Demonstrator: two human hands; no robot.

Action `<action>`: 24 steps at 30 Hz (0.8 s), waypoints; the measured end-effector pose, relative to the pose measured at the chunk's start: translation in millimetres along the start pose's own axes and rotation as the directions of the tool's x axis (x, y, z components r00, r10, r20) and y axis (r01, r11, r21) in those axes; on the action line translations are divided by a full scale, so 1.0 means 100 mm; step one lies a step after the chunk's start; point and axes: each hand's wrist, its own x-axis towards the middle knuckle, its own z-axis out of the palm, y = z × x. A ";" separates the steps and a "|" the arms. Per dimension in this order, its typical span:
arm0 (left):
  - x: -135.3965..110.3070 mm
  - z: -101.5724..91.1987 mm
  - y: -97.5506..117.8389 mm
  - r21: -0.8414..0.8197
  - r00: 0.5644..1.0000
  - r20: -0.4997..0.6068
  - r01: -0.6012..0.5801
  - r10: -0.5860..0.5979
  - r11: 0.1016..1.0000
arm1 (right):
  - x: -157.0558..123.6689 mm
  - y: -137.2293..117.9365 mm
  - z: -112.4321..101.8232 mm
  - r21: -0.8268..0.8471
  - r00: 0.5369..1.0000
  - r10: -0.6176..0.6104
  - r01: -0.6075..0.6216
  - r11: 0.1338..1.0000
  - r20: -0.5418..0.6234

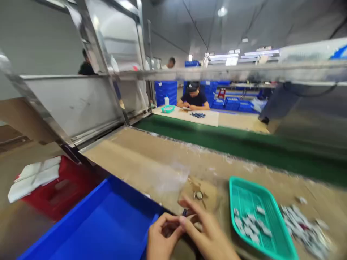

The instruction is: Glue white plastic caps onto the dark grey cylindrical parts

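Observation:
My left hand (164, 233) and my right hand (207, 229) meet at the near edge of the workbench, fingertips pinched together. Between them shows a bit of a small dark blue piece (185, 212); the fingers cover most of it and its kind is unclear. Just beyond the fingers, a small round metallic part (199, 195) lies on a brown patch of the bench. To the right of my right hand stands a green plastic basket (255, 182) with several small whitish-grey pieces (251, 225) inside. A pile of similar pieces (305, 227) lies right of the basket.
A blue bin (108, 220) sits at the bench's near left side. On the far left, white packets (36, 175) rest on a red stool (70, 195). A green conveyor belt (217, 139) crosses behind the bench (135, 151). Across it, a person (193, 99) works at a table.

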 end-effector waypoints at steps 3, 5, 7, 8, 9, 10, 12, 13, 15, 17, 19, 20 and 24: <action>-0.25 -0.20 -0.31 0.111 0.997 0.080 -0.023 0.014 0.994 | -0.34 0.45 0.52 0.284 0.983 0.180 -0.181 0.941 0.030; -0.38 -0.34 -0.53 0.159 0.995 0.098 0.018 -0.034 0.987 | -0.49 0.64 0.68 0.404 0.963 0.268 -0.251 0.880 0.014; -0.43 -0.44 -0.71 0.200 0.982 0.170 0.052 -0.087 0.978 | -0.62 0.76 0.73 0.446 0.950 0.311 -0.265 0.855 -0.032; -0.43 -0.45 -0.78 0.232 0.969 0.222 0.052 -0.105 0.971 | -0.68 0.80 0.72 0.431 0.946 0.315 -0.252 0.867 -0.080; -0.39 -0.45 -0.83 0.273 0.952 0.286 0.033 -0.113 0.961 | -0.73 0.83 0.70 0.390 0.940 0.309 -0.233 0.891 -0.146; -0.33 -0.44 -0.86 0.312 0.928 0.354 -0.003 -0.113 0.950 | -0.77 0.86 0.65 0.327 0.930 0.293 -0.212 0.921 -0.222; -0.14 -0.41 -0.88 0.380 0.883 0.456 -0.080 -0.111 0.921 | -0.83 0.90 0.51 0.168 0.901 0.225 -0.173 0.970 -0.372; -0.01 -0.42 -0.87 0.427 0.875 0.468 -0.102 -0.123 0.898 | -0.84 0.92 0.42 0.086 0.877 0.178 -0.156 0.984 -0.447; 0.24 -0.48 -0.86 0.571 0.919 0.373 -0.122 -0.124 0.812 | -0.83 0.93 0.24 -0.062 0.812 0.072 -0.132 0.989 -0.579; 0.43 -0.63 -0.87 0.782 0.977 0.205 -0.125 -0.063 0.610 | -0.77 0.91 0.06 -0.170 0.747 0.011 -0.166 0.971 -0.664; 0.50 -0.80 -0.91 0.935 0.993 0.097 -0.067 -0.069 0.350 | -0.69 0.84 -0.12 -0.263 0.741 0.006 -0.246 0.933 -0.672; 0.50 -0.87 -0.92 0.965 0.989 0.064 -0.028 -0.133 0.260 | -0.65 0.79 -0.20 -0.311 0.765 0.016 -0.280 0.908 -0.643; 0.47 -0.97 -0.89 0.972 0.905 -0.013 0.111 -0.425 0.206 | -0.56 0.54 -0.57 -0.522 0.919 0.039 -0.258 0.813 -0.393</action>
